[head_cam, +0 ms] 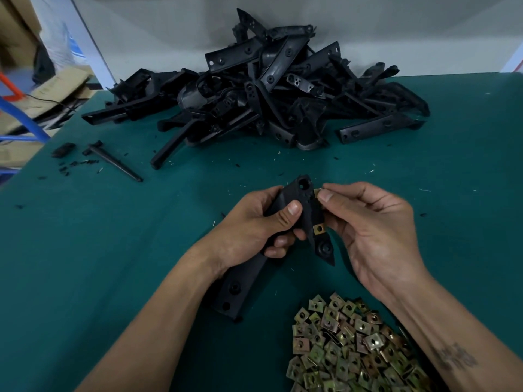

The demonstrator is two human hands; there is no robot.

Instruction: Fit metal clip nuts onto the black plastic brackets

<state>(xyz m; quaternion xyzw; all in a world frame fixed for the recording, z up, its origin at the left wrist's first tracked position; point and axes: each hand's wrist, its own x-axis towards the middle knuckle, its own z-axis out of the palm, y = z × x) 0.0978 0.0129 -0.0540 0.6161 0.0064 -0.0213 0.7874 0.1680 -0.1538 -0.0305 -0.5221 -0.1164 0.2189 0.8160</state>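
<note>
My left hand [254, 230] grips a long black plastic bracket [297, 199] around its middle, holding it above the green table. The bracket's lower end [235, 290] reaches down towards me. One brass-coloured clip nut [319, 229] sits on a tab of the bracket. My right hand [368, 230] pinches another clip nut [317, 191] between thumb and forefinger, against the bracket's upper right edge. Most of that nut is hidden by my fingertips.
A heap of loose clip nuts [348, 346] lies near the table's front, under my right forearm. A big pile of black brackets [268, 89] fills the back against the grey wall. A black rod [119, 165] and plastic scraps lie at the left. Cardboard boxes [42, 89] stand beyond the left edge.
</note>
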